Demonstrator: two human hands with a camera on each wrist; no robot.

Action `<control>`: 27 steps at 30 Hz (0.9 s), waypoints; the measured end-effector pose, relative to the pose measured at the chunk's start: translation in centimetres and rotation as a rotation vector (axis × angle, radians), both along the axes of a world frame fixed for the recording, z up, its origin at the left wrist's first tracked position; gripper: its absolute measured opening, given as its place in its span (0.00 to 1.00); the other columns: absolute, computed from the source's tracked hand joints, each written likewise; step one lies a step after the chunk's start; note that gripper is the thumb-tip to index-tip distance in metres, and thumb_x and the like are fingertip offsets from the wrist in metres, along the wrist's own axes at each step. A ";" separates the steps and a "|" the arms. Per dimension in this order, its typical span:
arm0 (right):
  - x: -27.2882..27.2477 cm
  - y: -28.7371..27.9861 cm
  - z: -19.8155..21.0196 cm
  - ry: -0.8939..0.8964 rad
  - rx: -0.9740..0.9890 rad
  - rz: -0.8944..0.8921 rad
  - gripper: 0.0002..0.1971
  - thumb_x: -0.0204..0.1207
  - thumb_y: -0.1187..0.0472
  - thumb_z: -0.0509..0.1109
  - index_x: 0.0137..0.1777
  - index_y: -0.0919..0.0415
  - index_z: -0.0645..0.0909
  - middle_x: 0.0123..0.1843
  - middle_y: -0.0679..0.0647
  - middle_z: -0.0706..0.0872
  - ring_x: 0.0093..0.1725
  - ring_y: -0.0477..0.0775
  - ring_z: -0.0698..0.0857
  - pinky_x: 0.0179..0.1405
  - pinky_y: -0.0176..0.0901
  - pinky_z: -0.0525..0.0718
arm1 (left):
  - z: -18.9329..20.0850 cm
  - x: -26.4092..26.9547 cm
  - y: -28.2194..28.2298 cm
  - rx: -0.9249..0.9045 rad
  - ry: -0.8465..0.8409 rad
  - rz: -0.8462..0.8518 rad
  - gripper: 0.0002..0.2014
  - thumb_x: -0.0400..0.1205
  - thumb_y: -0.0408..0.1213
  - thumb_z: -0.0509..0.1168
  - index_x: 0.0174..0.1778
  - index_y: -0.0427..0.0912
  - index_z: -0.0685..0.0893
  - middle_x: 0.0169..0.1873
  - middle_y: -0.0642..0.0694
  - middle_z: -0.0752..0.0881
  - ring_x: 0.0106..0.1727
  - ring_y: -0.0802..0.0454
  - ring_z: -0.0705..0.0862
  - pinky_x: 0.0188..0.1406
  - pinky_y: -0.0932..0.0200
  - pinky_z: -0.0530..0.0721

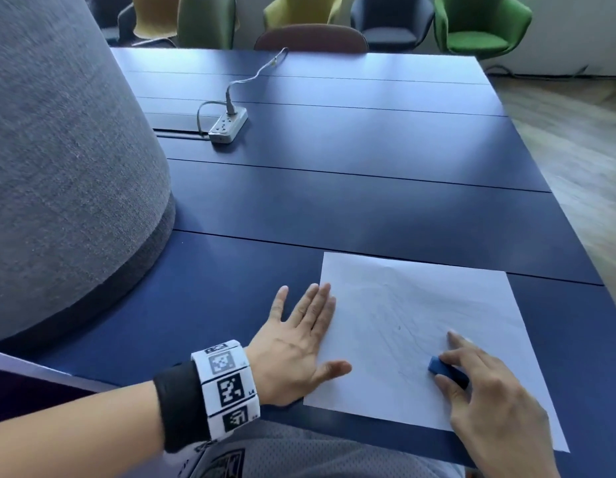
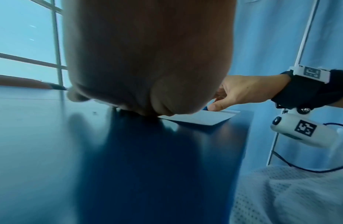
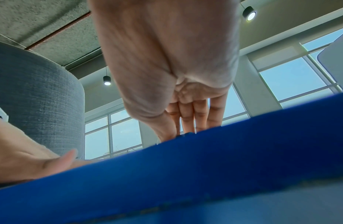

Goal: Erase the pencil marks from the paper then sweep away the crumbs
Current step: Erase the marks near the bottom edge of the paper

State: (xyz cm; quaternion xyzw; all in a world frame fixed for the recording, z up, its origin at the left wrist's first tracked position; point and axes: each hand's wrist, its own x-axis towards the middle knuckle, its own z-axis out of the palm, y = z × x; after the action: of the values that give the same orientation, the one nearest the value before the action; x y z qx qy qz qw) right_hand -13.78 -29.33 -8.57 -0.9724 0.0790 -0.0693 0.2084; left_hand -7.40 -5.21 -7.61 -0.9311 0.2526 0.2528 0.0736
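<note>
Paper point(image 1: 420, 326), white and faintly scribbled with pencil marks point(image 1: 401, 326), lies flat at the near edge of the dark blue table point(image 1: 334, 188), toward 5 o'clock in the head view. On its near-right part sits a blue eraser point(image 1: 446, 370), pinched between the thumb and fingers of the right hand point(image 1: 489, 401). At the sheet's 9 o'clock edge the left hand point(image 1: 299, 343) lies flat with fingers spread, holding nothing, thumb and fingertips overlapping the paper. A white power strip point(image 1: 228, 125) rests farther off at 11 o'clock, beside a grey fabric partition point(image 1: 58, 160).

Dark blue table point(image 1: 368, 188) with paper point(image 1: 420, 322), power strip point(image 1: 228, 125).
</note>
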 end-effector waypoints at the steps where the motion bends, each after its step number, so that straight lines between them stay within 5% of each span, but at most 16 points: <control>1: 0.0 0.0 0.1 0.006 -0.004 -0.002 0.19 0.54 0.66 0.88 0.41 0.50 0.85 0.59 0.42 0.89 0.47 0.50 0.90 0.33 0.38 0.75 | 0.1 -0.2 0.3 0.017 -0.003 0.026 0.49 0.72 0.73 0.24 0.79 0.40 0.22 0.77 0.45 0.18 0.76 0.53 0.16 0.77 0.37 0.22; 5: 0.0 -0.1 0.4 0.032 -0.010 -0.011 0.20 0.52 0.65 0.89 0.40 0.49 0.85 0.58 0.41 0.89 0.45 0.48 0.91 0.31 0.35 0.71 | 0.4 -2.3 0.4 -0.053 0.049 -0.159 0.46 0.78 0.73 0.28 0.80 0.42 0.24 0.78 0.48 0.19 0.76 0.57 0.16 0.74 0.38 0.18; 10: 0.0 0.3 1.4 0.121 -0.020 -0.074 0.14 0.61 0.59 0.85 0.45 0.48 0.86 0.65 0.35 0.85 0.48 0.49 0.91 0.33 0.39 0.70 | 1.8 1.2 0.0 0.039 0.004 0.072 0.50 0.71 0.73 0.23 0.80 0.40 0.25 0.78 0.45 0.19 0.77 0.52 0.17 0.78 0.37 0.25; 13: 0.2 0.4 2.1 0.227 -0.023 -0.114 0.12 0.71 0.53 0.77 0.53 0.45 0.84 0.71 0.29 0.77 0.55 0.52 0.88 0.39 0.41 0.71 | 2.3 4.5 -2.6 -0.053 -0.033 0.005 0.48 0.75 0.72 0.29 0.84 0.40 0.31 0.81 0.47 0.24 0.81 0.53 0.23 0.81 0.39 0.29; 20: 0.4 0.6 3.4 0.305 0.006 -0.115 0.11 0.75 0.47 0.72 0.56 0.40 0.80 0.73 0.24 0.71 0.57 0.48 0.87 0.42 0.40 0.70 | 1.0 7.1 -4.0 -0.023 0.031 -0.136 0.44 0.84 0.67 0.39 0.84 0.39 0.30 0.82 0.46 0.26 0.82 0.54 0.27 0.82 0.39 0.35; 22: 0.5 0.5 3.3 0.319 0.004 -0.108 0.10 0.76 0.47 0.71 0.56 0.40 0.78 0.74 0.22 0.69 0.57 0.46 0.86 0.42 0.39 0.69 | 1.0 5.7 -2.0 0.014 0.047 -0.081 0.46 0.79 0.71 0.33 0.82 0.40 0.27 0.81 0.45 0.24 0.81 0.53 0.25 0.82 0.42 0.32; 26: 0.5 0.3 3.3 0.334 -0.012 -0.099 0.09 0.76 0.47 0.70 0.55 0.41 0.77 0.74 0.22 0.68 0.59 0.46 0.86 0.42 0.39 0.69 | 1.8 3.5 1.5 0.143 0.069 0.085 0.60 0.51 0.79 0.10 0.74 0.39 0.21 0.77 0.45 0.21 0.81 0.50 0.24 0.82 0.43 0.32; 27: 0.5 0.3 3.3 0.335 -0.014 -0.099 0.09 0.76 0.47 0.70 0.55 0.41 0.77 0.74 0.23 0.68 0.59 0.46 0.86 0.42 0.39 0.69 | 2.0 3.2 1.4 0.150 0.071 0.122 0.60 0.51 0.79 0.10 0.74 0.38 0.22 0.76 0.45 0.21 0.81 0.49 0.24 0.82 0.43 0.32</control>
State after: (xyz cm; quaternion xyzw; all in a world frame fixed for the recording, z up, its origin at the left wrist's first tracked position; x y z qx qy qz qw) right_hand -13.26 -29.03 -5.26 -0.9667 0.1598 0.0829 0.1819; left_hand -4.19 -3.82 -5.59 -0.9271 0.1781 0.3078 0.1186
